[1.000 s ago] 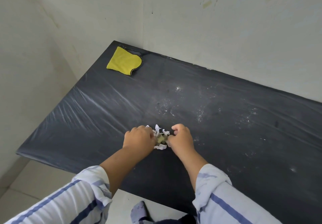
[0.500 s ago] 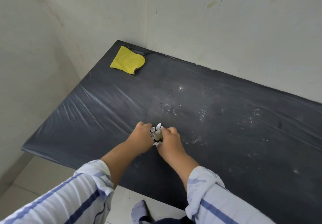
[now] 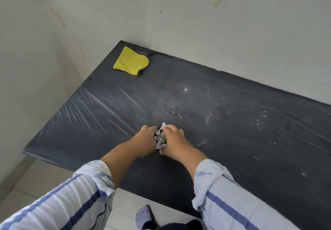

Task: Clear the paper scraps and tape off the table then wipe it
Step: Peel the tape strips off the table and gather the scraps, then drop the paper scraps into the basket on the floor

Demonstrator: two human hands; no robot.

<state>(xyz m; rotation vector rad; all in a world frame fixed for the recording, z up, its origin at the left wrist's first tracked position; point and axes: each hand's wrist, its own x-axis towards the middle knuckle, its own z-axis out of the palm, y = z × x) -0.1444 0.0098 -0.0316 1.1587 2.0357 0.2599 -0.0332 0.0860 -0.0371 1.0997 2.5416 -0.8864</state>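
A small pile of white paper scraps [image 3: 160, 138], with a yellowish bit of tape among them, sits on the black table [image 3: 232, 131] near its front edge. My left hand [image 3: 143, 142] presses against the pile from the left. From the right my right hand [image 3: 174, 141] cups it, fingers curled around the scraps, one scrap poking up at its fingertips. The pile is squeezed between both hands. A folded yellow cloth [image 3: 131, 61] lies at the table's far left corner, well away from both hands.
White dust and tiny specks [image 3: 207, 117] are scattered over the table's middle and right. Walls close the table in at the back and left. Pale floor tiles and my socked foot [image 3: 143, 217] show below the front edge.
My two hands have closed in on each other, bunching the spread scraps into a tight pile between them.
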